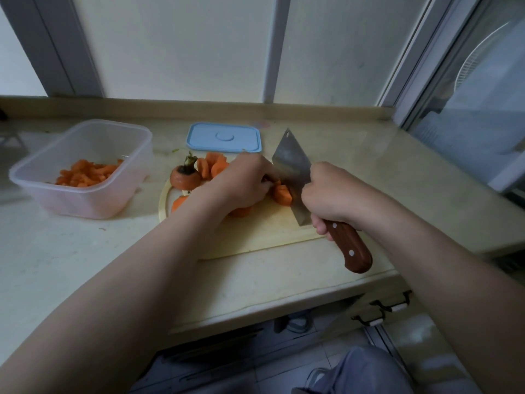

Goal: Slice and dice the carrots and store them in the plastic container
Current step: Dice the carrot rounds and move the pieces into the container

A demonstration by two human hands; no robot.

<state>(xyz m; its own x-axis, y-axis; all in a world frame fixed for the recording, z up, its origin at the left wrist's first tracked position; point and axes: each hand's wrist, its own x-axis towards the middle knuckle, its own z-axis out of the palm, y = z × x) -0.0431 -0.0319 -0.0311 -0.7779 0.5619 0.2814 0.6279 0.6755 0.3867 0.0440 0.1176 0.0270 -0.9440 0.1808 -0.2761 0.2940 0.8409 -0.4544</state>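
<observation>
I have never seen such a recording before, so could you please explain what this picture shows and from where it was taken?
There is no machine here: a person wears one camera on the head, looking forward and down, so both bare arms reach in from below. The right hand grips a cleaver by its wooden handle, with the blade set against a carrot piece that the left hand holds on the pale cutting board. Carrot slices and a cut-off carrot top lie on the board's far side. On the counter, at left, a clear plastic container already holds diced carrot. A blue lid lies apart, behind the board.
</observation>
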